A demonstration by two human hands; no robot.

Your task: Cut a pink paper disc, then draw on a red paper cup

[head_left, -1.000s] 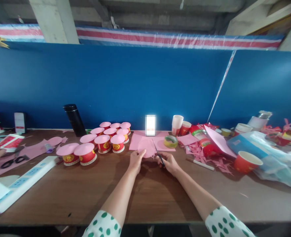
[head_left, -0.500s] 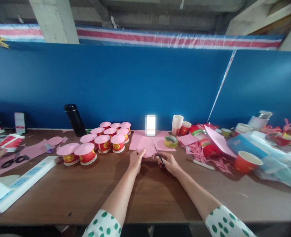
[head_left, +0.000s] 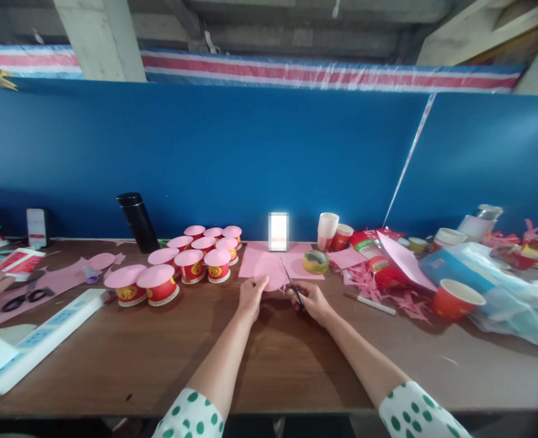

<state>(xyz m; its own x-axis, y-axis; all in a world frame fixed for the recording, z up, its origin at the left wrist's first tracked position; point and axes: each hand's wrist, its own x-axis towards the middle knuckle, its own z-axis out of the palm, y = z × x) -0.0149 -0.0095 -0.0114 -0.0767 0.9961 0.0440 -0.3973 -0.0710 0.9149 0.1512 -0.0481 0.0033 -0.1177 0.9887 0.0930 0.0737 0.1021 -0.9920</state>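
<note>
A tall blue wall stands behind a brown table. On the table, a yellow-green roll of tape lies on a flat pink sheet. The pink paper circle is just left of the tape and a bit closer to the person. The left hand pinches its edge, with the thumb on top and the other fingers mostly hidden. The right hand, in front of the tape, has its fingers curled around the scissors — their tip points up by the circle's right side. I can't tell how far apart the blades are.

The circle looks thin and very light. It probably bends easily and could tear, so a soft pinch near the edge should be best. The scissors look stiff and are best held by the handle end.

Red cups with pink tops stand left of the tape — a black bottle is farther that way.
</note>
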